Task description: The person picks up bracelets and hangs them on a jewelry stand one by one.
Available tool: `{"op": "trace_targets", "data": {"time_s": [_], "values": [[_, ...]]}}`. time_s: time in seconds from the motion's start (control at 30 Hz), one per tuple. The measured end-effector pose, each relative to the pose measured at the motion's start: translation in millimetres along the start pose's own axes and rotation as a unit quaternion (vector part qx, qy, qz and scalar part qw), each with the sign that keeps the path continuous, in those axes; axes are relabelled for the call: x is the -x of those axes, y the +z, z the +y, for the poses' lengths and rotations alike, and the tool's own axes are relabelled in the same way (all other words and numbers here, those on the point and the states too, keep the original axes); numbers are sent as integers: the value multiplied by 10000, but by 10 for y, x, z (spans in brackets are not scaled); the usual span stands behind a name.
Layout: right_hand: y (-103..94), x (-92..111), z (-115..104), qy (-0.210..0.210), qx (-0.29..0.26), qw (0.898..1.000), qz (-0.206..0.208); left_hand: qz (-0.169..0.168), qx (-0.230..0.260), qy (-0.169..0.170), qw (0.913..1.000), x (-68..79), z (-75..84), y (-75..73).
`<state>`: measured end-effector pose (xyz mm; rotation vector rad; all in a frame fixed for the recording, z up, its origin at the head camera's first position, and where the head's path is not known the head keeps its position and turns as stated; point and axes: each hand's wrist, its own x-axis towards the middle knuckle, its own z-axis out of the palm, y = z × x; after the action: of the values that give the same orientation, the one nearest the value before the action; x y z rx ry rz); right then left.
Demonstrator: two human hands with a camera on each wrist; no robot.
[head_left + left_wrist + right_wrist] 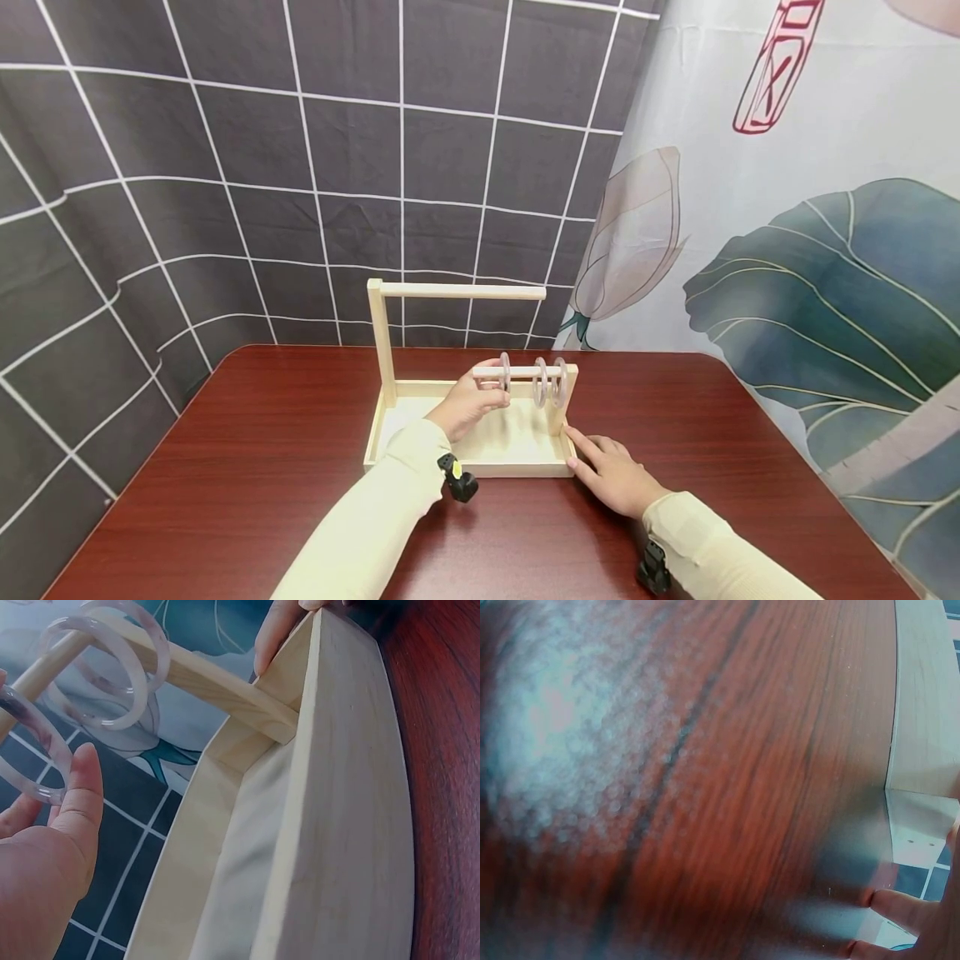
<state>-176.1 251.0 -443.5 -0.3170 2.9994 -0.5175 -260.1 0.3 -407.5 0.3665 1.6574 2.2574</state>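
Far left, upper rod (461, 291) over wooden tray (517, 471). Left hand (467, 405) pinches 1 ring (54, 742) around the lower rod (522, 372); left-wrist view alone resolves its marbling. 2 more rings (140, 686) encircle the rod by its post (561, 410). Right hand (618, 477), fingers extended, grasping nothing, touches the tray's end; only right-wrist view shows 2 dots (911, 841) there.

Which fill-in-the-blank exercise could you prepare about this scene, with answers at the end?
The pictures show ____ pale rings.
The rod carrying rings is at a ____ height than the bare rod.
The hand pinching a ring is the person's ____ one.
In the head view, the other hand touches the tray's ____ end.
Answers: three; lower; left; right.
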Motion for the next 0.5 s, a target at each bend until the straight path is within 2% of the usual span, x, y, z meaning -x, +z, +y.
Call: {"op": "trace_targets", "data": {"time_s": [0.5], "values": [[-13,5,-12,31,8,10000,-41,-150,142,85,9997,-18,-63,73]]}}
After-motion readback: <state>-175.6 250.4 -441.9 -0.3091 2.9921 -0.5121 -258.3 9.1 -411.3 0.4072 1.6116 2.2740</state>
